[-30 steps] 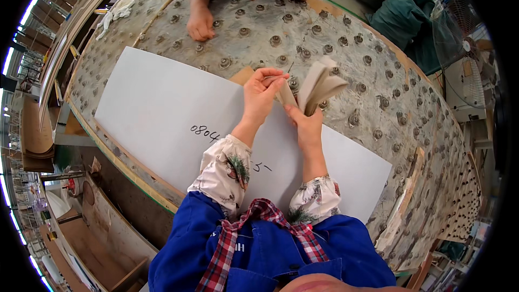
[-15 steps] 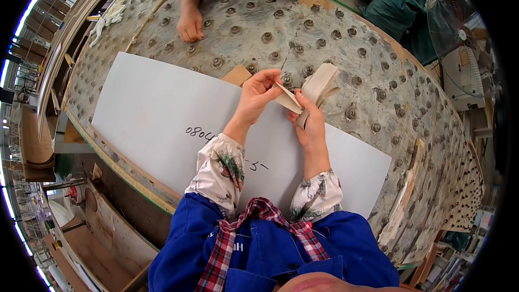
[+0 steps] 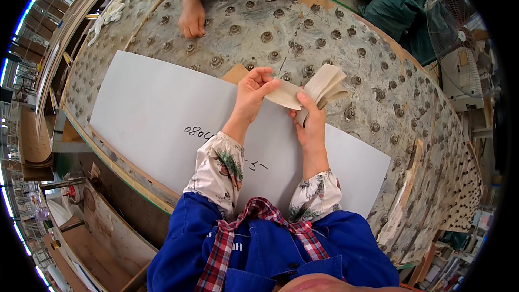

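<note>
My right hand (image 3: 311, 121) grips a bundle of thin beige strips (image 3: 325, 82), their far ends fanned apart. One strip (image 3: 285, 95) from the bundle stretches toward the left, and its other end is pinched between the thumb and fingers of my left hand (image 3: 253, 92). Both hands are above a large pale grey sheet (image 3: 146, 105) with handwritten marks, lying on the table in front of me. Just beyond my left hand a small tan piece (image 3: 234, 74) pokes out past the sheet's far edge.
The sheet rests on a table (image 3: 248, 35) studded with metal rollers. Across it, a person's hand (image 3: 192, 20) lies on the surface. A white glove (image 3: 111, 15) is at the far left, a wooden strip (image 3: 403, 194) at the right. A fan (image 3: 457, 38) stands beyond.
My left hand has moved slightly left and turned, so the single strip now shows flatter and broader between my hands. The bundle's far ends have spread a little to the right.
</note>
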{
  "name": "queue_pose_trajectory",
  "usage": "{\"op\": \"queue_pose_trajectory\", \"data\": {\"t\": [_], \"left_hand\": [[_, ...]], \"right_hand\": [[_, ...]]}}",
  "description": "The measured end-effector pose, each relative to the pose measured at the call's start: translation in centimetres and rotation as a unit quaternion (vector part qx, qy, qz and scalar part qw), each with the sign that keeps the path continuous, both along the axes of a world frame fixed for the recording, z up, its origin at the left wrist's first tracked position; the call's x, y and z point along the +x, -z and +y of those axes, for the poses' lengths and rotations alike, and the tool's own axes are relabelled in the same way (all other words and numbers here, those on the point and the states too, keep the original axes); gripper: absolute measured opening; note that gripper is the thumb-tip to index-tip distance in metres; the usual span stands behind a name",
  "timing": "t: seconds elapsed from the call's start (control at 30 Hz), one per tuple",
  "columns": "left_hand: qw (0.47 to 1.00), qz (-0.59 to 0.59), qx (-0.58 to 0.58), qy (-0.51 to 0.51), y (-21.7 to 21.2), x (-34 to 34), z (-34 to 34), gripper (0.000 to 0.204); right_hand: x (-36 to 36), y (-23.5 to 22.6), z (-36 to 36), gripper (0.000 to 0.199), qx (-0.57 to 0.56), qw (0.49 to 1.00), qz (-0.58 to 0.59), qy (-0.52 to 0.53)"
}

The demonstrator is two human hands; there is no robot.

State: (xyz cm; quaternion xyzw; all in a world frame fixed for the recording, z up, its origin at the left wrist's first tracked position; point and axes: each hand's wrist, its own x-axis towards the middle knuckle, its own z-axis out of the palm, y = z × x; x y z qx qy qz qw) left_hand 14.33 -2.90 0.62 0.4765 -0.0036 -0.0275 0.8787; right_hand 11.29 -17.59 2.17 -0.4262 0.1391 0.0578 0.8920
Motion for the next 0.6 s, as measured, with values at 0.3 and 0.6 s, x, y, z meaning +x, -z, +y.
{"op": "queue_pose_trajectory", "data": {"t": [0.3, 0.6], "left_hand": [[0.998, 0.016, -0.064, -0.006, 0.08, 0.04, 0.35, 0.044], [0.995, 0.024, -0.087, 0.04, -0.39, 0.19, 0.49, 0.051]], "right_hand": [[-0.19, -0.12, 0.66, 0.034, 0.003, 1.0, -0.002, -0.003], [-0.12, 0.13, 0.6, 0.035, 0.027, 1.0, 0.005, 0.008]]}}
